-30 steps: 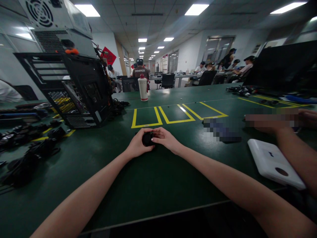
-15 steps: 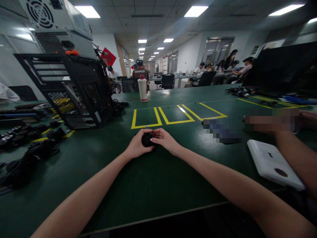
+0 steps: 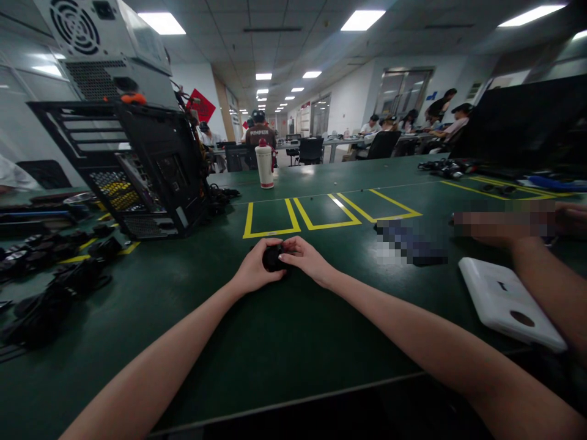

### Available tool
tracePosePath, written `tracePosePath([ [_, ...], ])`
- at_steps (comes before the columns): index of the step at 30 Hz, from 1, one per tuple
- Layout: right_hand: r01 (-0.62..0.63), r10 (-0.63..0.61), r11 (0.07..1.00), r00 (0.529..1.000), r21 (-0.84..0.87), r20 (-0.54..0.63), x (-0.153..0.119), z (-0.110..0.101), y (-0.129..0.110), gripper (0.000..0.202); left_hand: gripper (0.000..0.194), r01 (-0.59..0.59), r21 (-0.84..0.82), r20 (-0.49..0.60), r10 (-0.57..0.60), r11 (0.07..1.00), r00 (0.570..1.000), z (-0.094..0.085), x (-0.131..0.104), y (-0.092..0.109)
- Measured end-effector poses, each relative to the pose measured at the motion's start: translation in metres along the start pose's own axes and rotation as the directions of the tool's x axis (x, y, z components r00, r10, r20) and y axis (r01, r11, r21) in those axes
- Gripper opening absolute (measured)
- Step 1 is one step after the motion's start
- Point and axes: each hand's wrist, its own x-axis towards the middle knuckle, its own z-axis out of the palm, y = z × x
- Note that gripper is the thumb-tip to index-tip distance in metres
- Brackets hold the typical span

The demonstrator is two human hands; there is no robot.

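Observation:
A small round black object (image 3: 272,258) rests between my two hands, just above or on the green table (image 3: 275,342). Its exact kind is not clear, and fingers cover part of it. My left hand (image 3: 257,267) curls round its left side, thumb below and fingers over the top. From the right, my right hand (image 3: 303,260) pinches its edge, with the thumb on its face and the fingertips behind.
An open black computer case (image 3: 160,165) stands at left beside black cabled parts (image 3: 55,293). Yellow tape frames (image 3: 270,234), a white tumbler (image 3: 265,165) and a pixelated dark item (image 3: 408,241) lie beyond. A white device (image 3: 509,305) and another person's arm (image 3: 536,263) are at right.
My hands and the round black object hold nearly the same position. In the far background, a standing person has shifted slightly.

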Motion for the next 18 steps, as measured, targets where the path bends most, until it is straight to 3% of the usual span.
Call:
tracePosePath([
  [3,-0.059,0.057,0.997,0.997,0.041,0.056,-0.0013,-0.0013,-0.003,0.027,0.056,-0.001,0.009,0.004,0.001,1.0,1.0,0.0001,-0.0005,-0.0002],
  [8,0.009,-0.014,0.999,0.993,0.046,0.113,-0.0026,-0.0042,0.0028,0.039,0.057,-0.005,0.005,-0.004,0.005,1.0,1.0,0.0015,-0.0006,-0.0015],
  [14,0.046,-0.046,0.999,0.999,-0.004,0.026,-0.0004,-0.0011,0.0049,0.019,0.057,-0.006,0.003,0.003,0.006,1.0,1.0,0.0014,0.0003,-0.0018],
  [18,0.006,-0.006,1.0,1.0,0.007,0.014,0.0016,-0.0013,0.0043,0.024,0.056,-0.014,-0.004,0.002,0.014,1.0,1.0,0.0006,-0.0002,-0.0008],
])
